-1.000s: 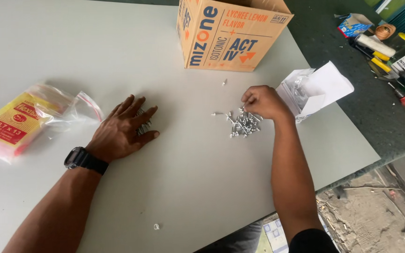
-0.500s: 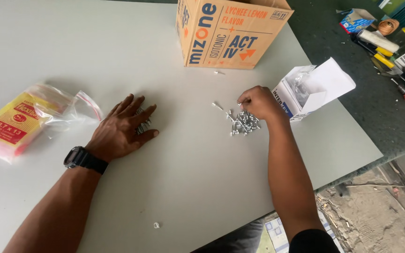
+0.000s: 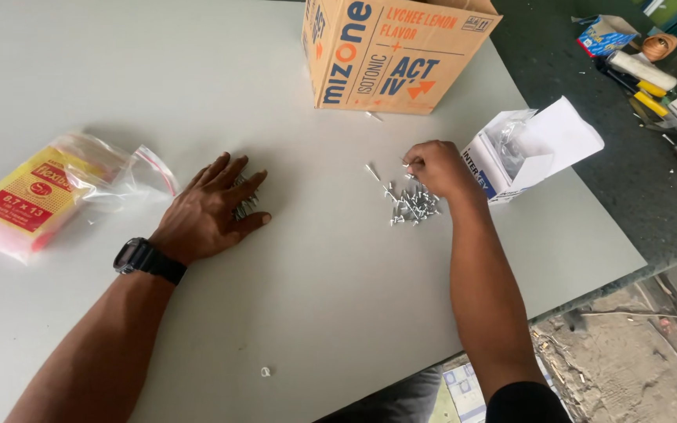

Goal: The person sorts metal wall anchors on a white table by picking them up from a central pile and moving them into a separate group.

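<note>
Right hand (image 3: 432,166) pinching a screw off the pile (image 3: 410,204), left hand (image 3: 207,213) flat over others; loose ones w/ nothing to stop them may roll off worktop (image 3: 338,313).

This is a workshop or small hardware work area. A broad, pale grey counter (image 3: 338,329) carries a loose heap of small silver metal screws (image 3: 410,204), and just right of that heap lies an opened white cardboard screw box (image 3: 534,149). Beyond the heap stands an orange-printed brown cardboard carton (image 3: 393,51). Far right of the carton, on a dark green surface (image 3: 589,117), lie yellow-handled screwdrivers (image 3: 642,90) and other tools. Below the counter's edge, bare dusty concrete floor (image 3: 628,360) with debris shows.
</note>
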